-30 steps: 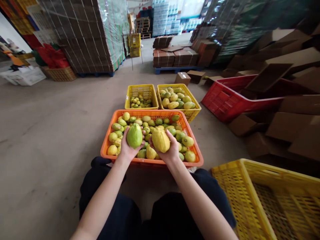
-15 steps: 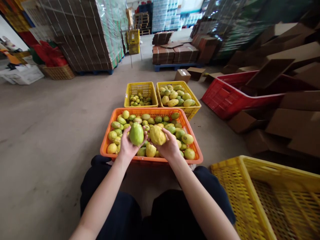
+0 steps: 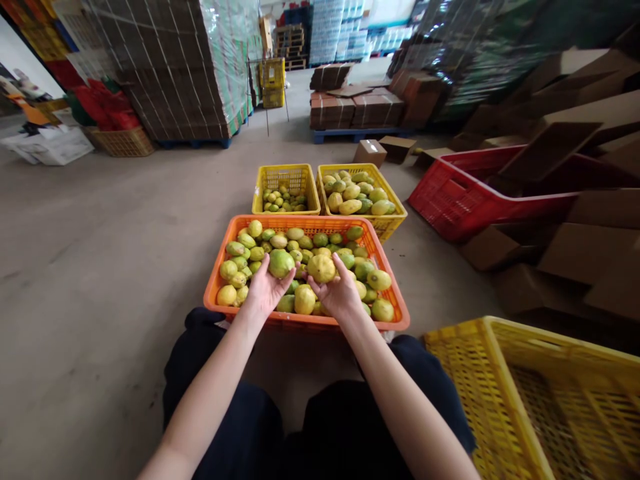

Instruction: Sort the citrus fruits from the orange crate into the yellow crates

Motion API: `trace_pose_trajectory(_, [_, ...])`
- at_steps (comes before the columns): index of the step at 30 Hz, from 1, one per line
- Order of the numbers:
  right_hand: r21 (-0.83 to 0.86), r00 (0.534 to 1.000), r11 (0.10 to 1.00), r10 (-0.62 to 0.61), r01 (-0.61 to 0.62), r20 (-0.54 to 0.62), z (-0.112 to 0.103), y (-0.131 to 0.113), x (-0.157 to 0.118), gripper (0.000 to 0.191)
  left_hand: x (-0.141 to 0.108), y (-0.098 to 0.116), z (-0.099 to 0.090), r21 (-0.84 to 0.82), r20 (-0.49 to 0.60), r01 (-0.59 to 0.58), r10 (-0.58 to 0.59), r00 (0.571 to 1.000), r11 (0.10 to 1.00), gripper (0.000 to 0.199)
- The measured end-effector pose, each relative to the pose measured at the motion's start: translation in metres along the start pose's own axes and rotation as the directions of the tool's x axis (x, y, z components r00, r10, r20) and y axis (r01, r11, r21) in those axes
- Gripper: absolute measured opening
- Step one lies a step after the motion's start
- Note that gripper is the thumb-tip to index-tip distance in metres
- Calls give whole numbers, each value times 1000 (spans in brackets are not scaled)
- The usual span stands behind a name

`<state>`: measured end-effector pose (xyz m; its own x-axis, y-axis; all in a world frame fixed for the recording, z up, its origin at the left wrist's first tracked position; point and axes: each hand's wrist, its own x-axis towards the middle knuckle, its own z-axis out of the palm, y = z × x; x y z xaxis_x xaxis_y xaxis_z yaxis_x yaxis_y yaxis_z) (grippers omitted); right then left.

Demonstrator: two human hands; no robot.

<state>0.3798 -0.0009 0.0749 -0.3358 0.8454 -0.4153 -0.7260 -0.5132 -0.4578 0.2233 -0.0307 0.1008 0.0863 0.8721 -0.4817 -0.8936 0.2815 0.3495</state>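
My left hand (image 3: 264, 291) is closed round a green fruit (image 3: 281, 264) that looks like a small papaya, with the thumb along its left side. In my right hand (image 3: 341, 292) is a yellow papaya (image 3: 321, 268), lumpy and ribbed, with one end turned up towards me. Both fruits are held side by side, slightly apart, over an orange crate (image 3: 216, 270). Many green and yellow papayas (image 3: 305, 299) lie loose inside that crate, and my hands hide some of them.
Behind the orange crate stand two yellow crates, the left (image 3: 256, 193) with smaller fruit, the right (image 3: 399, 215) fuller. A large yellow crate (image 3: 487, 373) is close at my right. Beyond it are a red crate (image 3: 450, 200) and cardboard boxes (image 3: 585, 260). My knees flank the orange crate's near side.
Both fruits have been tipped, so their ends now face me more and they look rounder. My hands have moved slightly apart, each still holding its papaya.
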Motion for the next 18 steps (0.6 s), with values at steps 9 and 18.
trace_pose_trajectory(9, [-622, 699, 465, -689, 631, 194, -4, 11, -3, 75, 5, -9, -22, 675, 466, -734, 729, 501, 72, 61])
trace_pose_trajectory(18, [-694, 397, 1, -822, 720, 409, -15, 12, 4, 58, 13, -10, -31, 636, 578, -766, 713, 396, -90, 55])
